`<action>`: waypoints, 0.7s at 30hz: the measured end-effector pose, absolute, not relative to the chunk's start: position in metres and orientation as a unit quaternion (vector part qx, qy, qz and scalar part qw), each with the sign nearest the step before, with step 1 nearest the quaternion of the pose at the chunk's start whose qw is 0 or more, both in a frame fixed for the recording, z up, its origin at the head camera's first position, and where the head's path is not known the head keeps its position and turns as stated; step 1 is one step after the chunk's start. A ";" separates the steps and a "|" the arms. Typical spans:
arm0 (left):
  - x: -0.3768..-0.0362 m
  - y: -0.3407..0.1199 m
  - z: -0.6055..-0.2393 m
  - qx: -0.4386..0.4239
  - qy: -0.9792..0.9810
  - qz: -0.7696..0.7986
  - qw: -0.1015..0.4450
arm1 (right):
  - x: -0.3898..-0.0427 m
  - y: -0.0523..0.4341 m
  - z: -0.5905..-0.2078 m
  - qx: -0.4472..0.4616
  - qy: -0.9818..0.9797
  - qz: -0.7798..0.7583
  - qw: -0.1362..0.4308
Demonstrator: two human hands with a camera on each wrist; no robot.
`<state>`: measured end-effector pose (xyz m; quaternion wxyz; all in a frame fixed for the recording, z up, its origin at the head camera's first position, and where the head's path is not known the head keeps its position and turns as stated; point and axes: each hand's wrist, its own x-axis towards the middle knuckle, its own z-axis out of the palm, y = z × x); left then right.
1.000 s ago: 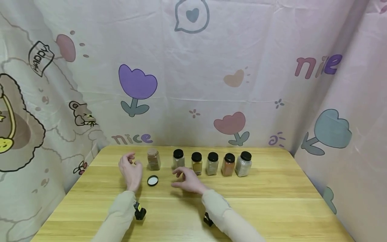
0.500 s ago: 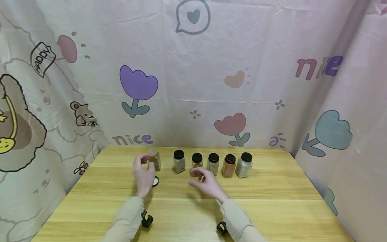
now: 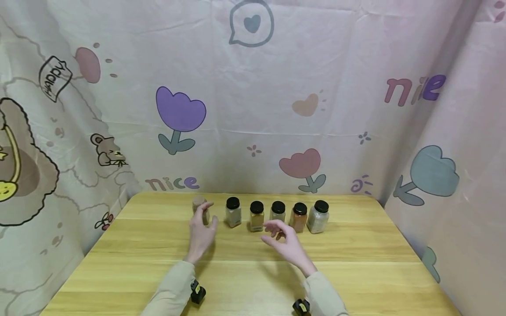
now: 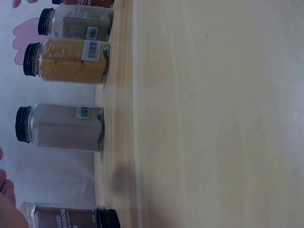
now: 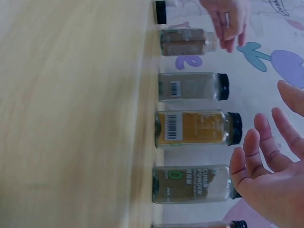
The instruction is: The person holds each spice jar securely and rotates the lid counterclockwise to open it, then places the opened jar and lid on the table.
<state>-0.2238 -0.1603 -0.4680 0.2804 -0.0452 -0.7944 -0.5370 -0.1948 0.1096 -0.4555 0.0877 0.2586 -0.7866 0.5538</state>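
Note:
My left hand (image 3: 202, 235) hovers by the lidless cinnamon jar (image 3: 199, 202), its fingers loosely bent and holding nothing. In the head view the hand covers part of that jar. The loose black lid (image 5: 161, 12) is hidden there but shows beside the jar in the right wrist view; the left wrist view catches the lid (image 4: 113, 218) too. My right hand (image 3: 288, 245), fingers loosely bent and nothing in them, is in front of the black-capped cumin powder jar (image 3: 278, 210). To its left stands a yellow spice jar (image 3: 257, 217).
A grey-brown spice jar (image 3: 233, 213) stands between the cinnamon and yellow jars. At the right end of the row are an orange-red spice jar (image 3: 298, 218) and a larger jar of whitish contents (image 3: 318, 218). A printed curtain (image 3: 237, 109) hangs behind the wooden table (image 3: 237, 285).
My left hand has moved right, from left of the cinnamon jar to in front of it, now covering the lid. My right hand has shifted right along the row. The jars stay in place.

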 end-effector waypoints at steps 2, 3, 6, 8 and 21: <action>-0.224 -0.158 -0.468 -0.052 -0.800 -0.538 0.260 | -0.192 0.113 -0.454 0.259 -0.781 0.560 0.094; -0.224 -0.157 -0.468 -0.056 -0.802 -0.539 0.251 | -0.191 0.115 -0.453 0.260 -0.779 0.562 0.097; -0.225 -0.155 -0.469 -0.066 -0.807 -0.543 0.225 | -0.187 0.121 -0.453 0.263 -0.772 0.569 0.104; -0.226 -0.154 -0.469 -0.071 -0.809 -0.543 0.211 | -0.186 0.124 -0.453 0.264 -0.768 0.573 0.110; -0.234 -0.142 -0.472 -0.051 -0.838 -0.529 0.122 | -0.181 0.132 -0.450 0.261 -0.761 0.585 0.103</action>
